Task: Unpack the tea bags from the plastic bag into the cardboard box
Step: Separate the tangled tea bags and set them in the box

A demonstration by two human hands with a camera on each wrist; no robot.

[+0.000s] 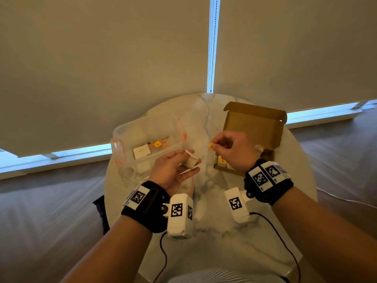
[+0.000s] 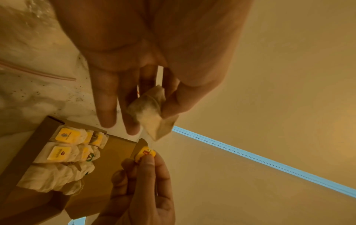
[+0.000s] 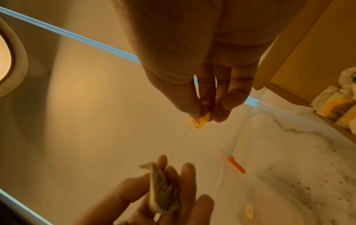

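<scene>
Marble tabletop (image 1: 204, 246) carries the plastic bag (image 1: 142, 144) and, to its right, the open cardboard box (image 1: 255, 127). Left hand (image 1: 173, 170) pinches a pale, crumpled tea bag (image 2: 152, 112); right hand (image 1: 230, 150) pinches its yellow tag (image 3: 199, 121), string taut between. Best lower both together into the box, avoiding a snag.

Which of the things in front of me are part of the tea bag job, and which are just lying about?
Job: tea bag in left hand; its yellow tag pinched by right hand; plastic bag; cardboard box.

Lying about: round table, window blinds, black cables.
</scene>
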